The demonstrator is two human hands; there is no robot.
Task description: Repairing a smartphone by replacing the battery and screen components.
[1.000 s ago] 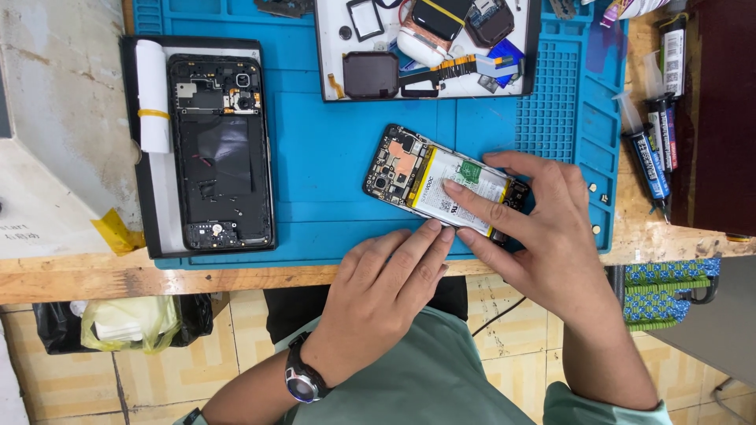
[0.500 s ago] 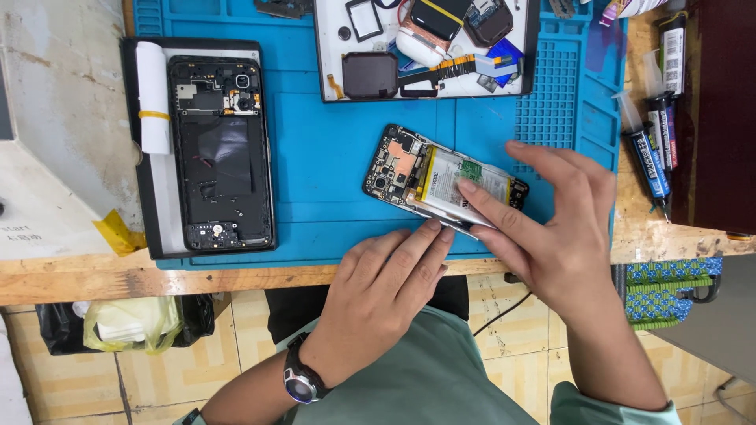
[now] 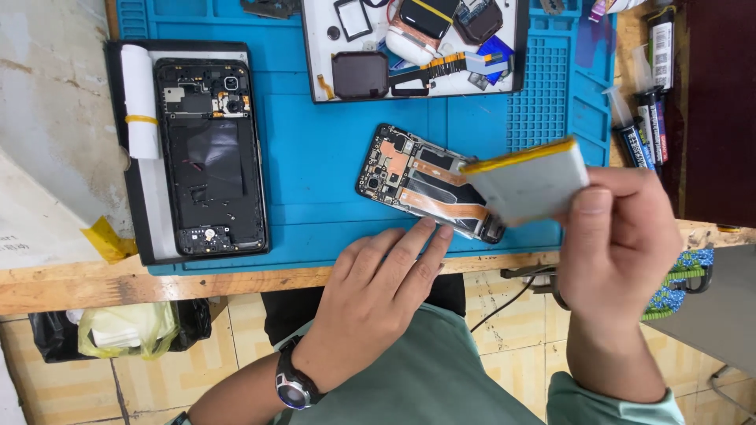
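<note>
Two hands busy: our right hand (image 3: 622,244) grips the lifted battery (image 3: 526,179), left hand (image 3: 386,283) open, steadying the opened phone (image 3: 425,182), so we'd avoid bending it.

Head view, steeply down, near workbench (image 3: 47,287)

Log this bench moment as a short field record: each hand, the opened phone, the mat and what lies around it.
right hand: right hand holds a flat grey battery with a yellow edge, lifted above the phone
left hand: left hand has fingertips at the near edge of the opened phone, wristwatch on the wrist
opened phone: lies tilted on the blue mat, battery bay bare, copper-coloured flex strips showing
second phone: black phone frame lies at the mat's left side
parts tray: white tray of small parts at the far edge
tubes: syringe tubes at the right
</note>
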